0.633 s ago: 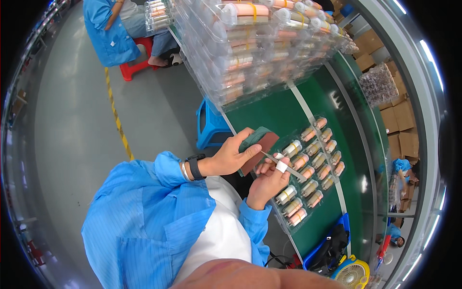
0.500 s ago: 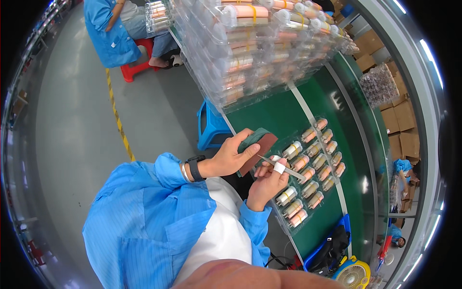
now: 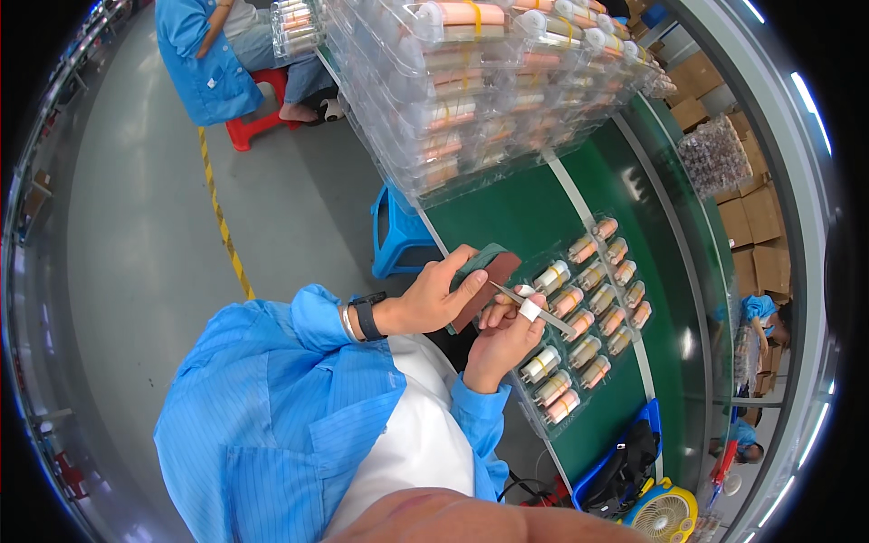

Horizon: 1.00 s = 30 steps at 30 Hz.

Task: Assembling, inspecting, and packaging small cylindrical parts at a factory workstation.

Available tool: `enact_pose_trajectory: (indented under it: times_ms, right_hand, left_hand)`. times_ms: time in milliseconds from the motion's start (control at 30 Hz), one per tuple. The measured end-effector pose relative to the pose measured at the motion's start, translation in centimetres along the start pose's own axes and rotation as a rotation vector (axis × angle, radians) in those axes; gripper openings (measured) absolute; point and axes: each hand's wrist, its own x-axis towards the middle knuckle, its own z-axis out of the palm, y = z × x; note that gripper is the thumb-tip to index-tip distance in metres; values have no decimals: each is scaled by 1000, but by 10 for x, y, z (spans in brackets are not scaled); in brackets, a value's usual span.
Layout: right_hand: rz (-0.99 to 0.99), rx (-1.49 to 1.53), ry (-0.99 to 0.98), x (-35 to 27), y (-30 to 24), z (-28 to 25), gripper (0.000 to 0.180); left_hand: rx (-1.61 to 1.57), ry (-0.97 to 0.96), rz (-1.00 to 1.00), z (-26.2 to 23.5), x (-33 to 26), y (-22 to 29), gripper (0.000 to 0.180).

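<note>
My left hand [image 3: 439, 291] is closed around a folded sheet [image 3: 487, 288], dark green outside with a reddish-brown face, like sandpaper. In the fingers of my right hand [image 3: 503, 346] is a slim pair of metal tweezers [image 3: 549, 320], with its pointed end close to the brown face. Whether the tip touches the sheet, I cannot tell. White wraps [image 3: 530, 310] cover fingertips of the right hand. Just beyond that hand lies a clear plastic tray [image 3: 538, 412] with several small cylindrical parts [image 3: 585, 351], wrapped in pink, cream and white, in its pockets.
Tall stacked clear trays [image 3: 434, 118] of similar cylinders stand at the far end of the green bench [image 3: 493, 222]. A blue stool [image 3: 396, 237] stands beside the bench. At the near end are a black bag [image 3: 620, 466] and a yellow fan [image 3: 663, 514]. Another person [image 3: 204, 68] sits far left.
My right hand and the tweezers have shifted slightly up and to the right, and the tweezers' angle has changed a little. My left hand keeps hold of the sheet almost unmoved.
</note>
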Motion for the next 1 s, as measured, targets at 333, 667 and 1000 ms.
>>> enact_pose_trajectory:
  times_ms: [333,667,1000]
  right_hand:
    - [28,13,-47,4,4,-6,29]
    - [100,39,-59,5,3,-10,29]
    - [92,40,-62,4,3,-11,26]
  left_hand:
    - [50,-8,13,-3,0,5,26]
    - [26,-61,-21,-5,0,7,26]
    - [21,-8,-11,-1,-3,5,25]
